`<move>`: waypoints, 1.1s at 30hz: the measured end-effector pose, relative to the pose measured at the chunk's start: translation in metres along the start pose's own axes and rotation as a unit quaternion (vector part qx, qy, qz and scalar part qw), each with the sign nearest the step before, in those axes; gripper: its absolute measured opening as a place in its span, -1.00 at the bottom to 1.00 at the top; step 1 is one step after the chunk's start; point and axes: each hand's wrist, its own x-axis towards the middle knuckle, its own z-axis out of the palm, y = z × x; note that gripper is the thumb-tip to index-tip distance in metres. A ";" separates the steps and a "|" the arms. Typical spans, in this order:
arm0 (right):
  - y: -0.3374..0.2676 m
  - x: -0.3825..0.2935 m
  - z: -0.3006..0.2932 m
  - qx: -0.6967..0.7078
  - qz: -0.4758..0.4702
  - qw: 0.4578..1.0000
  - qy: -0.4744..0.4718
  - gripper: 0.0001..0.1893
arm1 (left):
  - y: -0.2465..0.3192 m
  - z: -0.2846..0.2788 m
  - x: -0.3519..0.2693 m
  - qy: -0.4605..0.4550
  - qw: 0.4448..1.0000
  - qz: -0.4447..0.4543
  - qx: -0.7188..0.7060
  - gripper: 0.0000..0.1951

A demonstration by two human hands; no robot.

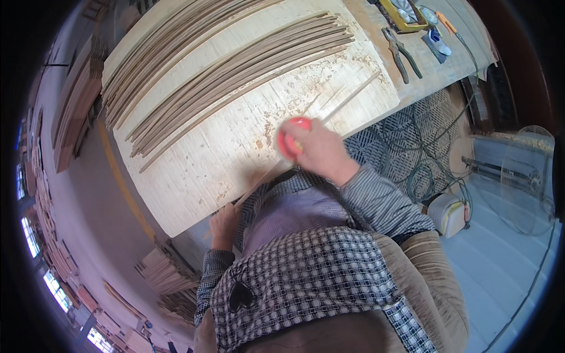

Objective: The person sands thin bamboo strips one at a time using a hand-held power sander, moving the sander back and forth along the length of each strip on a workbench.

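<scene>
My right hand (326,152) grips a round red object (286,143), blurred, perhaps a hand sanding block. It is pressed over a thin wooden strip (353,95) near the front edge of a pale plywood board (198,181). The strip runs slantwise, passes under the red object and reaches past the board's edge. At its near end, my left hand (224,224) holds the strip with the fingers closed round it. Farther back on the board lies a bundle of similar wooden strips (247,81), and a larger bundle (176,48) lies behind that.
Pliers (399,55), a yellow tray (402,17) and an orange-handled tool (446,22) lie on the bench at the upper right. Cables (417,176) coil over a patterned mat beside a fan (527,176). Stacked timber (79,106) stands to the left, with more strips (167,271) below.
</scene>
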 end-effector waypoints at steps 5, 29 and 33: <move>0.115 0.049 -0.054 -0.061 0.155 0.971 0.173 -0.26 | 0.001 0.002 0.005 0.013 1.000 0.019 -0.009 -0.65; -0.072 -0.029 0.066 -0.017 -0.212 0.972 -0.105 -0.51 | -0.004 0.015 0.007 -0.006 0.997 0.005 -0.073 -0.72; -0.029 -0.026 0.037 -0.008 -0.134 0.990 0.032 -0.49 | 0.012 -0.015 0.011 -0.101 0.993 -0.046 -0.025 -0.62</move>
